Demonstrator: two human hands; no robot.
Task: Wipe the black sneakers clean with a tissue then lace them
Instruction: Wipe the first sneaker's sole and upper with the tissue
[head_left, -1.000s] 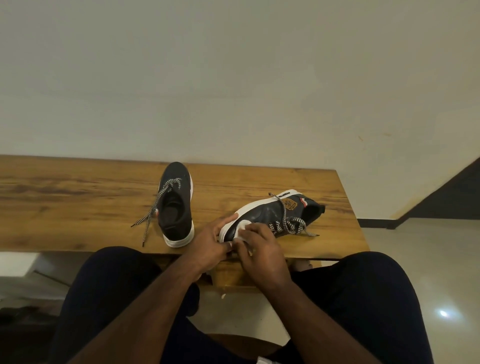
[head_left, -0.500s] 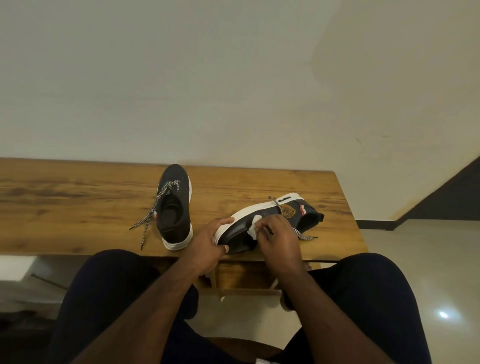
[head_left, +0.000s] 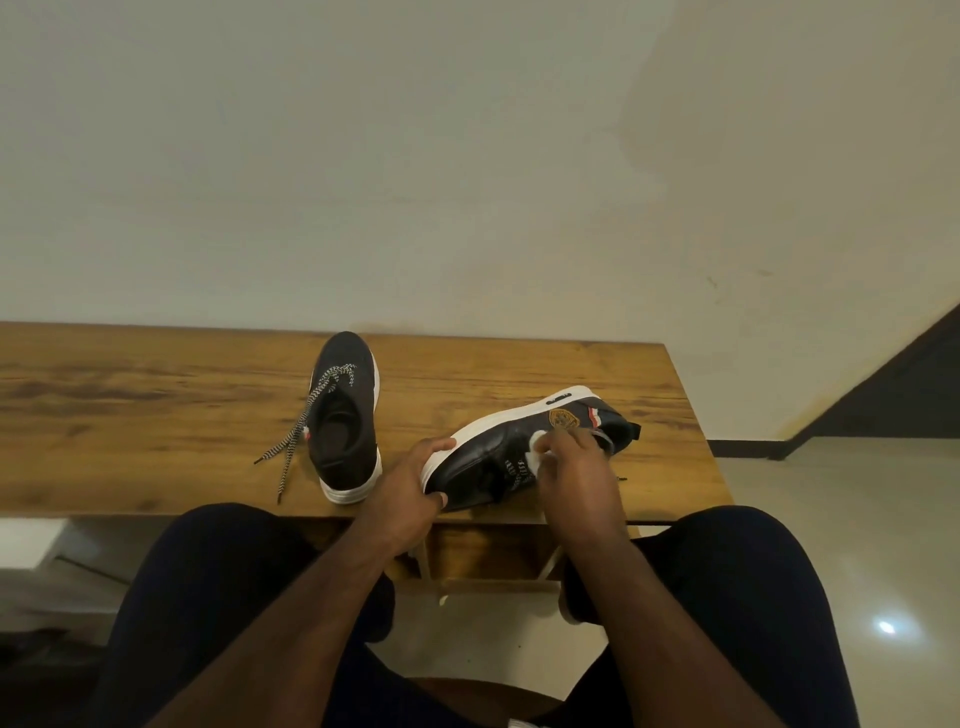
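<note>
The tilted sneaker (head_left: 524, 447) is lying on its side near the front edge of the desk (head_left: 156, 415), toe toward the person. The tissue (head_left: 537, 451), which a second ago was rubbing the toe cap, is now working farther back along the black upper, close to the gold badge. The right hand (head_left: 576, 467) is pinching it with curled fingers; the left hand (head_left: 410, 488) is gripping the white toe sole. Wiping is progressing heelward; lacing is waiting. The other sneaker (head_left: 345, 415) is standing apart, laces trailing.
</note>
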